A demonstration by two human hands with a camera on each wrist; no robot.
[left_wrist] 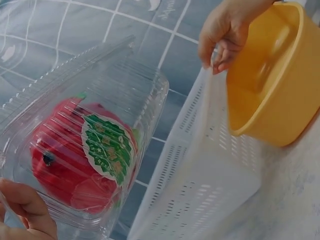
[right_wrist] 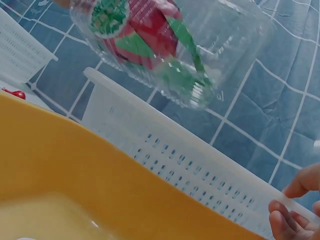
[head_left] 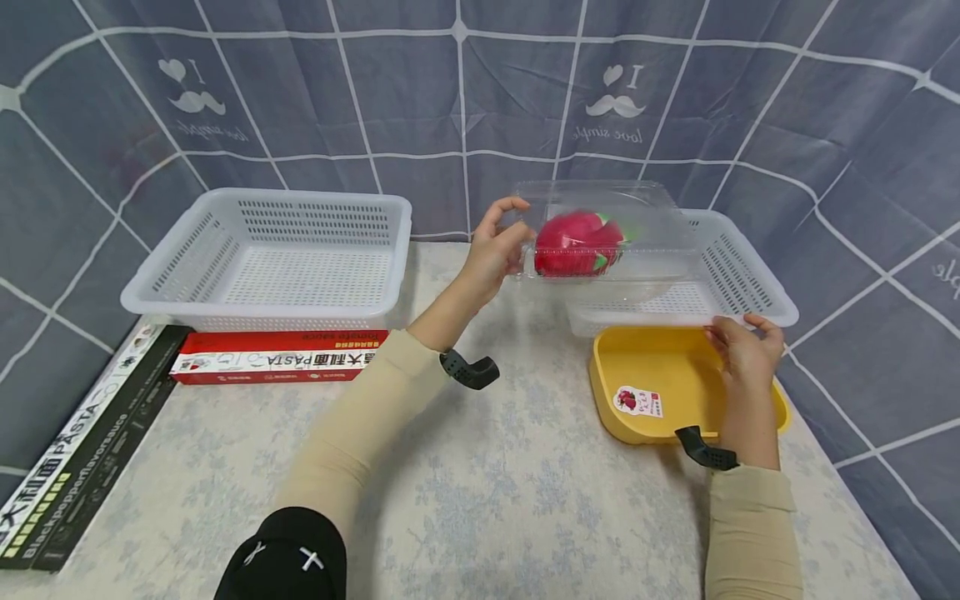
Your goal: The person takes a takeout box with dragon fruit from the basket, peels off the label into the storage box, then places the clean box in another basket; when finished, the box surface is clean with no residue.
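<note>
My left hand pinches the left end of a clear plastic clamshell box, held in the air over the right white basket. Inside the box lies a red dragon fruit with green tips; a green oval sticker shows on its side in the left wrist view. At the basket's near right corner, my right hand grips the rim between thumb and fingers. The box covers part of the basket's inside. Below the right hand sits a yellow tub with a small label.
Another white basket stands at the back left. In front of it lies a red pasta box, and a long black pasta box runs along the left edge. A grey checked curtain hangs behind.
</note>
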